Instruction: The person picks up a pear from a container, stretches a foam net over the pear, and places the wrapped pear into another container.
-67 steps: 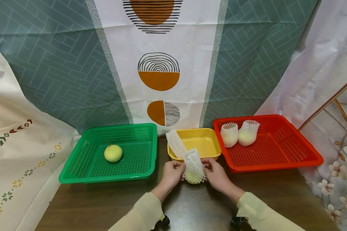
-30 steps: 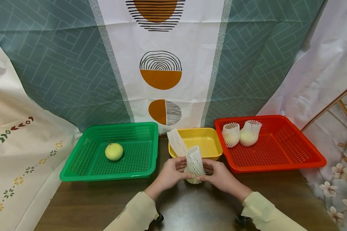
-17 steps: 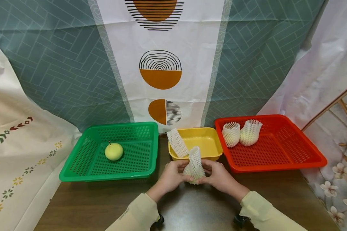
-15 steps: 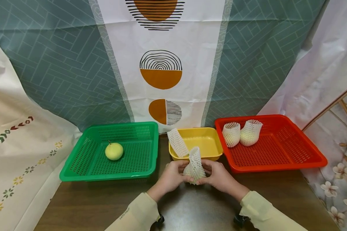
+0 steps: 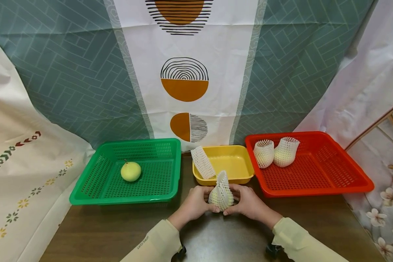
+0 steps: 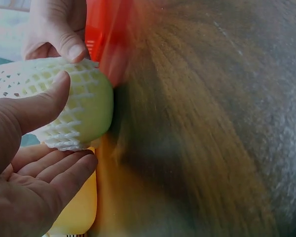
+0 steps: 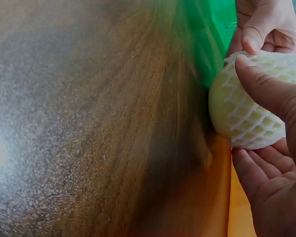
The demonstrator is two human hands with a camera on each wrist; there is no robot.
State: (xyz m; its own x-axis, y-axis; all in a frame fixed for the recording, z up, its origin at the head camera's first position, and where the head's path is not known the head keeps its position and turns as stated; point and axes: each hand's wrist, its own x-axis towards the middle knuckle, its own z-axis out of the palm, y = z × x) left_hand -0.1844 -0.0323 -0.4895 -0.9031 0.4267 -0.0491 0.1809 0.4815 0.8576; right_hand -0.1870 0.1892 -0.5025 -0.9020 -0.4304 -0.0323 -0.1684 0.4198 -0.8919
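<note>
In the head view a pale yellow-green pear sits upright at the table's middle inside a white foam net sleeve (image 5: 221,198), whose narrowed top stands up. My left hand (image 5: 196,202) grips it from the left and my right hand (image 5: 247,203) from the right, thumbs on the near side, fingers behind. The left wrist view shows the bare, rounded bottom of the pear (image 6: 102,109) poking out past the net's hem. There, the left thumb (image 6: 52,101) presses on the net and the fingers lie along its other side. The right thumb (image 7: 259,81) presses likewise in the right wrist view.
Behind the hands stands a yellow tray (image 5: 232,165) with a flat foam net (image 5: 203,162) leaning over its left rim. A green basket (image 5: 124,202) at left holds one bare pear (image 5: 131,171). In the red basket (image 5: 317,191) at right are two netted pears (image 5: 285,153).
The hands have gone from pinching the net's lower edge at its sides to cupping the pear. The net sits lower and rounder over the pear, its top narrower.
</note>
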